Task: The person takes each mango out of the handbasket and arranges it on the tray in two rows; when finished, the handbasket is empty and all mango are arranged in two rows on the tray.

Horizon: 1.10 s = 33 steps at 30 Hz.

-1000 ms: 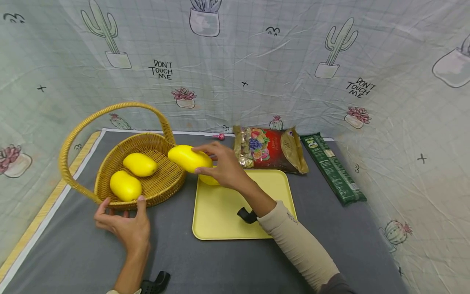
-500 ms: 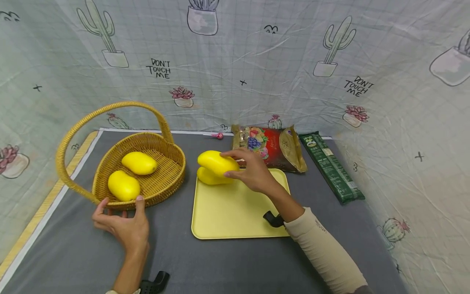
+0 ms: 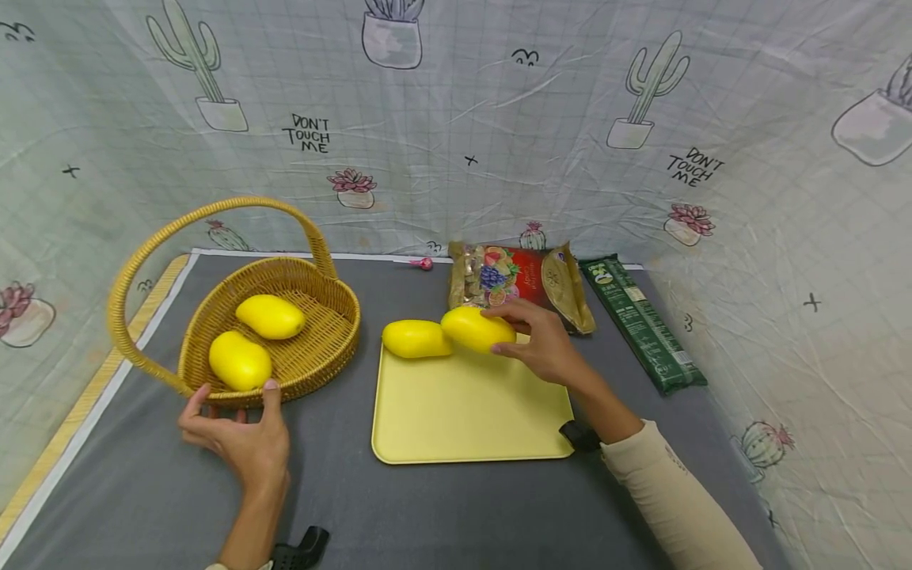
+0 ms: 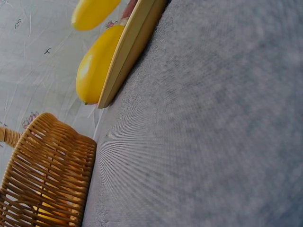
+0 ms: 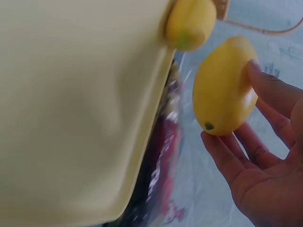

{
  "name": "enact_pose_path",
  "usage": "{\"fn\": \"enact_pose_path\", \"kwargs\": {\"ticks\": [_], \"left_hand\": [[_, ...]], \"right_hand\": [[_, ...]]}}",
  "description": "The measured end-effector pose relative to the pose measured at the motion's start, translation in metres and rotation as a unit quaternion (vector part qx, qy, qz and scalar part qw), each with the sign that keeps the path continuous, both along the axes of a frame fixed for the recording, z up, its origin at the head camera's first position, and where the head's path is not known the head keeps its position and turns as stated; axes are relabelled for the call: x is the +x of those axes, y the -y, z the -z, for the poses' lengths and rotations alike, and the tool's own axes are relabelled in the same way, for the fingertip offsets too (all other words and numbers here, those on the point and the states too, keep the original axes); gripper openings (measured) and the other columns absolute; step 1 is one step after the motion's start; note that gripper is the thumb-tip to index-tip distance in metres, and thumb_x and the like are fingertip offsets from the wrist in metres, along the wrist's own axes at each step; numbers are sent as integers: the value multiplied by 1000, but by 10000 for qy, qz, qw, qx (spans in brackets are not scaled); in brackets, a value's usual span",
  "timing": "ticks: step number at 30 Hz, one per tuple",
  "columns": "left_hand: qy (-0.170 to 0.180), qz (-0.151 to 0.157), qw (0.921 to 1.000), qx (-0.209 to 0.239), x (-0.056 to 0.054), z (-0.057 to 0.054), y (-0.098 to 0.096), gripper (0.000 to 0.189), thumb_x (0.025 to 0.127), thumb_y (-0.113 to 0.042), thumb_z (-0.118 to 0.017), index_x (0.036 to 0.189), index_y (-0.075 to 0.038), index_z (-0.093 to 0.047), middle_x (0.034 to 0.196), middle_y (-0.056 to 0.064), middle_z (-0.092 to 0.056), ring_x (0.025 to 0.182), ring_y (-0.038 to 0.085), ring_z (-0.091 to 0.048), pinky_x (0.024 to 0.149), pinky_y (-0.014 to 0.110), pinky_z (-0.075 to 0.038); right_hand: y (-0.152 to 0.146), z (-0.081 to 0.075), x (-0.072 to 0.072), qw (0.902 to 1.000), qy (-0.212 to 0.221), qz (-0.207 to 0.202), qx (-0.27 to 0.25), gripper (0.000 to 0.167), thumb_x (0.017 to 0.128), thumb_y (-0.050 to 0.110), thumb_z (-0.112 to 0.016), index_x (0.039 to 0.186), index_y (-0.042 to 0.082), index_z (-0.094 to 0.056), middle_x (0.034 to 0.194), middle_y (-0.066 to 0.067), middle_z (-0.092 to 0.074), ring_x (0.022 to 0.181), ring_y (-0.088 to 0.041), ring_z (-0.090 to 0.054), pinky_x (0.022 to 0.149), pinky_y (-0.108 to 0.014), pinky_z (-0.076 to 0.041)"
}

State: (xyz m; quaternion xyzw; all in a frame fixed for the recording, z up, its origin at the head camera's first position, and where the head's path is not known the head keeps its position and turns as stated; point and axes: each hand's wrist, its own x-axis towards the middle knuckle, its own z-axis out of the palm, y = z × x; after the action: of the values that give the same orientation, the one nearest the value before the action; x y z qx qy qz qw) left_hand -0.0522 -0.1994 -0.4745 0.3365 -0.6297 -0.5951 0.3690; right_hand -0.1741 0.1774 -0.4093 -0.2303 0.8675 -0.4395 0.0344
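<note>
My right hand [image 3: 545, 344] holds a yellow mango [image 3: 472, 329] between thumb and fingers, raised over the back of the pale yellow tray [image 3: 463, 416]. In the right wrist view the held mango [image 5: 225, 87] shows a green stem spot and stands apart from the tray's edge. A second mango [image 3: 416, 339] lies at the tray's back left corner. My left hand [image 3: 245, 443] grips the near rim of the wicker basket [image 3: 331, 336], thumb on the rim and fingers against its outer side. Inside the basket are two more mangoes, one farther back [image 3: 271, 317], one nearer [image 3: 241, 361].
Behind the tray lies a red and gold candy bag [image 3: 527, 277]. To its right is a long green packet [image 3: 644, 324]. A small pink lollipop [image 3: 425, 264] lies near the table's back edge. The basket's tall handle [image 3: 242, 203] arches up, and a patterned curtain [image 3: 456, 119] hangs behind.
My right hand has carried the mango rightward from beside the basket to over the tray's back, uncovering the mango at the tray's corner. My left hand has stayed on the basket.
</note>
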Motion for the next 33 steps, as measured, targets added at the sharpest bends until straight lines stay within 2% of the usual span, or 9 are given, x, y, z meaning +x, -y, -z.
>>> {"fn": "enact_pose_path", "kwargs": {"ticks": [9, 13, 19, 27, 33], "left_hand": [[-34, -38, 10000, 23, -1, 0, 1, 74, 91, -22, -84, 146, -25, -35, 145, -3, -18, 145, 16, -23, 125, 49, -31], [-27, -21, 10000, 28, -1, 0, 1, 74, 91, -22, -83, 146, -26, -35, 146, -3, -17, 145, 16, -22, 125, 49, -31], [-9, 26, 10000, 54, 1, 0, 1, 74, 92, -22, -83, 146, -26, -34, 147, -2, -17, 146, 16, -21, 126, 49, -31], [39, 26, 10000, 55, 1, 2, 2, 74, 92, -22, -83, 147, -26, -34, 147, -3, -17, 146, 16, -22, 127, 50, -30], [61, 27, 10000, 28, 0, 3, 3, 75, 92, -21, -83, 147, -27, -34, 147, -3, -16, 146, 16, -22, 126, 50, -30]], "right_hand": [[-33, 16, -2, 9992, 102, 200, 321, 51, 88, 1, -84, 137, 12, -71, 138, -12, -66, 132, -36, -62, 109, -52, -53], [-41, 22, -5, 9979, -15, 208, 611, 50, 88, 1, -84, 136, 10, -72, 136, -14, -68, 129, -35, -63, 109, -53, -54], [-44, 25, -5, 9965, -43, 222, 807, 49, 90, 4, -83, 137, 11, -72, 141, -13, -68, 132, -36, -62, 109, -54, -54], [-43, 20, -3, 9950, -202, 284, 940, 50, 91, 7, -83, 139, 13, -71, 145, -14, -66, 139, -38, -58, 114, -59, -48], [-29, 2, 2, 9943, -477, 272, 918, 51, 93, 14, -83, 141, 17, -69, 145, -10, -66, 136, -35, -60, 112, -58, -50]]}}
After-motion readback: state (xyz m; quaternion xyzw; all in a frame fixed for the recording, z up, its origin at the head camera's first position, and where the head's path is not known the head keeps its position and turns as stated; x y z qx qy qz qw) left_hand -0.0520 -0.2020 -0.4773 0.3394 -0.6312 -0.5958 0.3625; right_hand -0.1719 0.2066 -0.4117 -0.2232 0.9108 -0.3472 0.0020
